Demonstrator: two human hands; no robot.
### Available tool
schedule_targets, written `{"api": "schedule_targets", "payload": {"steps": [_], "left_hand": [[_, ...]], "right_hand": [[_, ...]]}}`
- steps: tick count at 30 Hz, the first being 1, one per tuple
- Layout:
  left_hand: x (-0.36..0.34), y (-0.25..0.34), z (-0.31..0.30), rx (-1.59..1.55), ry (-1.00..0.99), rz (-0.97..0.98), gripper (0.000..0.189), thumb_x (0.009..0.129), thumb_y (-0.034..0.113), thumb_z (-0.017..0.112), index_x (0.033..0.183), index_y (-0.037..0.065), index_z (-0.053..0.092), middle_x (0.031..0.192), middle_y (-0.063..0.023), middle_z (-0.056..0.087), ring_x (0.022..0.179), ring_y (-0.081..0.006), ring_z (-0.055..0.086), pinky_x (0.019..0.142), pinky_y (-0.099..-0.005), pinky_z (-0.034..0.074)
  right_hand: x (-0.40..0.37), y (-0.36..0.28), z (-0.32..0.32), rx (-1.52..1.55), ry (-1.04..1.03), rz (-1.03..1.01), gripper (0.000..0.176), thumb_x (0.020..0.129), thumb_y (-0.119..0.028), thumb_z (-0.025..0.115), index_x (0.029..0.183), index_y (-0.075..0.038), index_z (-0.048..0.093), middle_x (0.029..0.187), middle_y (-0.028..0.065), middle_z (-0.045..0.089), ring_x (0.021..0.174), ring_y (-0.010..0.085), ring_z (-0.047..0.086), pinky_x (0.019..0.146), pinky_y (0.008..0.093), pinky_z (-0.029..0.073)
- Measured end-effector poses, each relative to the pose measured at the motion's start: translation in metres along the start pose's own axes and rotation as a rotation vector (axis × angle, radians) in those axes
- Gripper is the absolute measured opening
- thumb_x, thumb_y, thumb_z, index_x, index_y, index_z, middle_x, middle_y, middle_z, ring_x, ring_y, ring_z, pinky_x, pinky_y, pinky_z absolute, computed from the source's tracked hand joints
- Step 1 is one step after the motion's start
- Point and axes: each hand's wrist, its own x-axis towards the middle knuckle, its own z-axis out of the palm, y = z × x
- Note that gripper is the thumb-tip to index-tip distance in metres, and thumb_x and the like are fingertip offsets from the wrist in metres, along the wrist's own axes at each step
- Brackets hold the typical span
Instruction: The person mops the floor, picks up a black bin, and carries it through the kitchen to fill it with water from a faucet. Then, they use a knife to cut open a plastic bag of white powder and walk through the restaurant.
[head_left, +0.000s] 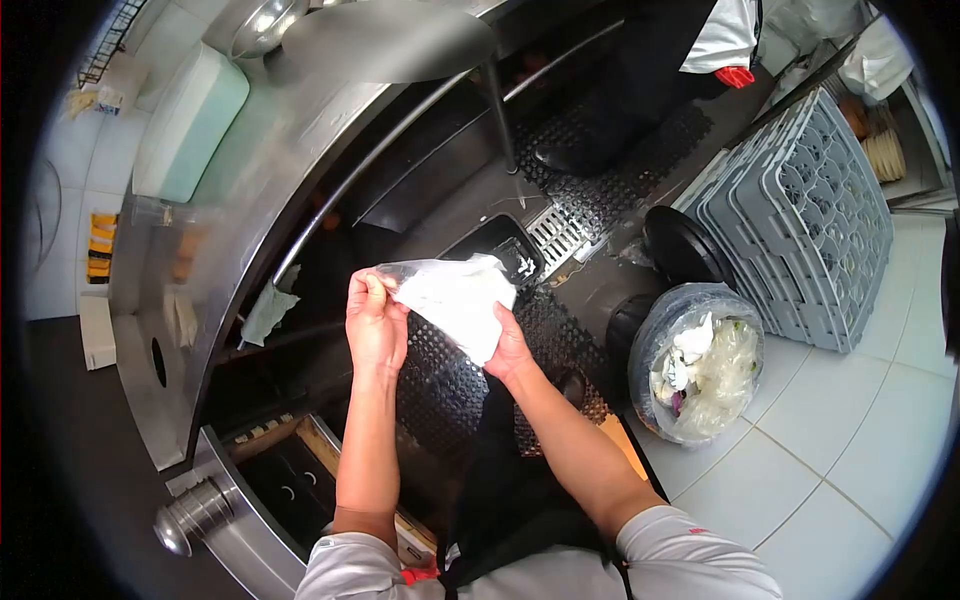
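Observation:
Between both hands, out in front of my body, is a plastic bag [455, 300], see-through at its top left corner and bright white across the rest. My left hand [376, 318] pinches that clear corner between thumb and fingers. On the other side, my right hand [510, 345] grips the bag's lower right edge, thumb on the near face and the other fingers hidden behind it. Glare washes out the white part, so I cannot tell what is inside. The bag hangs over the dark floor and overlaps a black tray [520, 255] in this view.
Right of me stands a lined bin [700, 432] holding plastic and scraps, with grey glass racks [800, 220] behind it. A steel counter [260, 150] curves along the left, bearing a pale green container [190, 125]. An open drawer [290, 490] sits lower left. Another person's dark shoe [565, 158] shows ahead.

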Motion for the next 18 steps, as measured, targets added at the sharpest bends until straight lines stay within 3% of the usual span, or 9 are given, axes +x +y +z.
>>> {"api": "schedule_targets", "payload": {"steps": [1, 4, 5, 12, 15, 18], "left_hand": [[0.003, -0.001, 0.001, 0.040, 0.027, 0.008, 0.016, 0.099, 0.023, 0.052, 0.092, 0.010, 0.052, 0.085, -0.0010, 0.057, 0.069, -0.0092, 0.048, 0.063, -0.0233, 0.041], [0.008, -0.008, 0.001, 0.080, 0.052, 0.021, 0.015, 0.100, 0.022, 0.051, 0.092, 0.010, 0.053, 0.086, -0.0005, 0.057, 0.071, -0.0084, 0.048, 0.064, -0.0230, 0.041], [0.006, -0.009, 0.003, 0.097, 0.069, 0.016, 0.014, 0.101, 0.021, 0.049, 0.093, 0.011, 0.053, 0.087, 0.0007, 0.057, 0.072, -0.0076, 0.048, 0.065, -0.0220, 0.041], [0.005, 0.022, 0.031, 0.292, -0.092, 0.128, 0.013, 0.100, 0.019, 0.054, 0.091, 0.010, 0.057, 0.087, 0.0038, 0.055, 0.075, -0.0038, 0.045, 0.068, -0.0200, 0.037], [0.006, 0.032, 0.032, 0.290, -0.109, 0.102, 0.014, 0.099, 0.020, 0.055, 0.092, 0.009, 0.057, 0.086, 0.0047, 0.055, 0.075, -0.0040, 0.046, 0.070, -0.0199, 0.038], [-0.005, 0.046, 0.036, 0.373, -0.083, 0.093, 0.014, 0.101, 0.017, 0.052, 0.092, 0.006, 0.055, 0.084, 0.0030, 0.055, 0.078, -0.0059, 0.049, 0.073, -0.0220, 0.042]], "right_hand": [[0.000, -0.002, -0.001, 0.018, 0.024, -0.052, 0.064, 0.088, -0.028, 0.063, 0.140, 0.001, 0.039, 0.136, 0.0164, 0.052, 0.124, 0.0315, 0.052, 0.106, 0.0466, 0.041], [-0.005, -0.012, -0.002, -0.056, 0.058, -0.143, 0.064, 0.088, -0.028, 0.064, 0.139, 0.000, 0.040, 0.135, 0.0163, 0.052, 0.123, 0.0312, 0.052, 0.107, 0.0462, 0.040], [-0.007, -0.013, -0.001, -0.098, 0.094, -0.173, 0.066, 0.084, -0.034, 0.068, 0.137, -0.003, 0.045, 0.132, 0.0139, 0.056, 0.120, 0.0301, 0.055, 0.105, 0.0464, 0.042], [-0.010, -0.018, 0.042, -0.077, -0.037, -0.114, 0.070, 0.083, -0.037, 0.066, 0.139, -0.002, 0.042, 0.133, 0.0151, 0.055, 0.119, 0.0315, 0.056, 0.105, 0.0460, 0.042], [-0.002, -0.009, 0.049, -0.117, -0.046, -0.187, 0.072, 0.084, -0.042, 0.065, 0.140, -0.004, 0.042, 0.131, 0.0153, 0.057, 0.114, 0.0328, 0.059, 0.097, 0.0479, 0.049], [-0.003, -0.007, 0.046, -0.061, -0.166, -0.113, 0.072, 0.088, -0.041, 0.059, 0.142, 0.001, 0.037, 0.139, 0.0184, 0.049, 0.125, 0.0345, 0.051, 0.106, 0.0468, 0.041]]}}
